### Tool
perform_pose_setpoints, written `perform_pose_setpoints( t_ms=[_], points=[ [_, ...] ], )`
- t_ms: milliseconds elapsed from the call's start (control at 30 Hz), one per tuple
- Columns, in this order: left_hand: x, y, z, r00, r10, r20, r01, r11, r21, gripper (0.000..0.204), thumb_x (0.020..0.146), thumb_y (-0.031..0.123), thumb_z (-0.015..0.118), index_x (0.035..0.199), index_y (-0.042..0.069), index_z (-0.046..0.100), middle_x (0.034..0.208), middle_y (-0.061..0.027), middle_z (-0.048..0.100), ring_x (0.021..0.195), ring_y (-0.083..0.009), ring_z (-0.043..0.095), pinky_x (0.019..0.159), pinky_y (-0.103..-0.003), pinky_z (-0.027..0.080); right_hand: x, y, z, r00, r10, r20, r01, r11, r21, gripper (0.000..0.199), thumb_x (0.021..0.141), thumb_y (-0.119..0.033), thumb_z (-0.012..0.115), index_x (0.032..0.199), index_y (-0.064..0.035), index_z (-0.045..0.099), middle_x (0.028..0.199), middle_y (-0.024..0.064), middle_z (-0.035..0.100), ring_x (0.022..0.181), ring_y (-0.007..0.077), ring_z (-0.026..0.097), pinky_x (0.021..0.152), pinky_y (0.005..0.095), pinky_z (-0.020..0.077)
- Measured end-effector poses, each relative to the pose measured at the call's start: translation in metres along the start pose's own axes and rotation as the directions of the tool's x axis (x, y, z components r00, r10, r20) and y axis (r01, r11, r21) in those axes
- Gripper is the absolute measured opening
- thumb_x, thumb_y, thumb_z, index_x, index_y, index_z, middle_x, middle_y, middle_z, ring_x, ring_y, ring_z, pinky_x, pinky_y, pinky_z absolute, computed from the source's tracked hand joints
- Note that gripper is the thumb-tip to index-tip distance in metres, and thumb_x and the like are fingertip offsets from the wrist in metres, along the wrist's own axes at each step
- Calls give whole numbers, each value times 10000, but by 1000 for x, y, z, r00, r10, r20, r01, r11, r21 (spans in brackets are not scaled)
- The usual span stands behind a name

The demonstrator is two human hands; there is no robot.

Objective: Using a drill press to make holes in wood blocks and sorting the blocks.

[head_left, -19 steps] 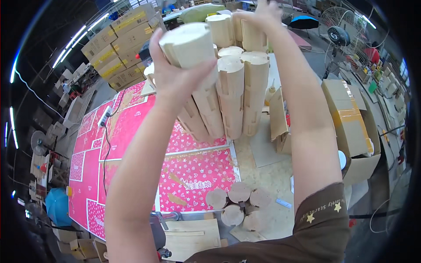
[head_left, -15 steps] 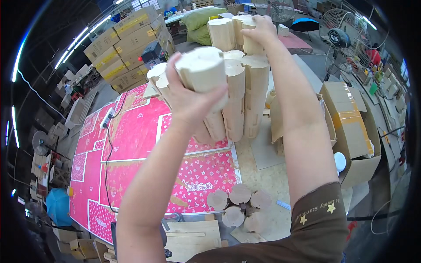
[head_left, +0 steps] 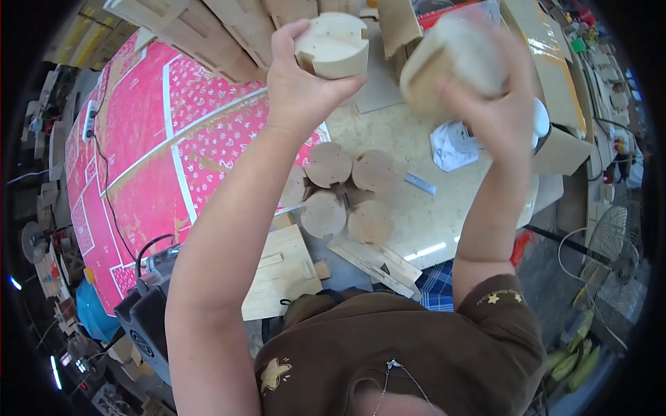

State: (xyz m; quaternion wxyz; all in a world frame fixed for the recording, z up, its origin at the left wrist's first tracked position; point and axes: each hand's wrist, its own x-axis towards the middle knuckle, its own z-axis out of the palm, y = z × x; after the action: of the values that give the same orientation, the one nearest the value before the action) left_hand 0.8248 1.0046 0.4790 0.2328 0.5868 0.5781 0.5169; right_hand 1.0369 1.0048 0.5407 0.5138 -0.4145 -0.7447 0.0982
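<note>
My left hand [head_left: 300, 97] is wrapped round a pale round wooden block [head_left: 334, 40] with notches cut in its side, its flat face turned up. On the right, my right hand [head_left: 498, 114] grips a second thick wooden block [head_left: 454, 59], blurred by motion. Beneath and between the hands, a cluster of several round wooden pieces [head_left: 328, 165] lies on the table, flat ends up. Tall stacks of notched wooden columns [head_left: 208, 35] stand just beyond my left hand, partly cut off by the view's top edge.
Pink printed sheeting [head_left: 139, 166] covers the table's left part, with a black cable [head_left: 111, 208] across it. Opened cardboard boxes [head_left: 555, 76] stand at right. A small blue ruler [head_left: 420, 184], a crumpled white bag [head_left: 454, 145] and wooden boards [head_left: 281, 274] lie nearer.
My view has tilted down toward the table's near side. Both hands have come away from the stacks; the right hand now carries a block, and the left still holds its own.
</note>
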Motion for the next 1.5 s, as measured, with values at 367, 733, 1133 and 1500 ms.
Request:
perform_pose_setpoints(
  t_ms=[367, 733, 1133, 1500],
  points=[
    [-100, 22, 52, 888, 321, 328, -277, 945, -175, 760, 522, 201, 805, 1166, 48, 432, 1038, -166, 539, 968, -335, 543, 812, -380, 471, -228, 19, -28, 774, 591, 227, -556, 806, -202, 683, 512, -94, 723, 1163, -59, 521, 1172, 190, 371, 1075, 355, 431, 909, 393, 400],
    [-184, 10, 63, 620, 457, 638, -281, 888, -363, 704, 641, 143, 715, 1268, 46, 411, 1133, -225, 476, 1016, -389, 512, 835, -411, 444, -253, 60, -50, 721, 450, 527, -429, 887, -171, 700, 548, -120, 786, 1194, -119, 516, 1224, 184, 322, 1162, 366, 337, 972, 406, 325],
    [-221, -18, 74, 292, 649, 703, -716, 636, -289, 406, 737, 140, 500, 1134, 58, 483, 1013, -126, 517, 1008, -272, 504, 939, -408, 376, -198, 70, -16, 579, 242, 778, -329, 943, -49, 736, 606, -235, 796, 1221, -82, 421, 1185, 179, 299, 1114, 355, 332, 958, 384, 329],
    [-195, 11, 63, 315, 317, 895, -640, 767, -47, 552, 722, 213, 611, 1217, 69, 412, 1102, -125, 487, 1107, -266, 439, 925, -367, 350, 144, 15, 46, 904, -307, 298, 289, 952, 104, 363, 702, -142, 693, 1030, -35, 583, 984, 101, 590, 961, 224, 553, 820, 317, 440]
  ],
)
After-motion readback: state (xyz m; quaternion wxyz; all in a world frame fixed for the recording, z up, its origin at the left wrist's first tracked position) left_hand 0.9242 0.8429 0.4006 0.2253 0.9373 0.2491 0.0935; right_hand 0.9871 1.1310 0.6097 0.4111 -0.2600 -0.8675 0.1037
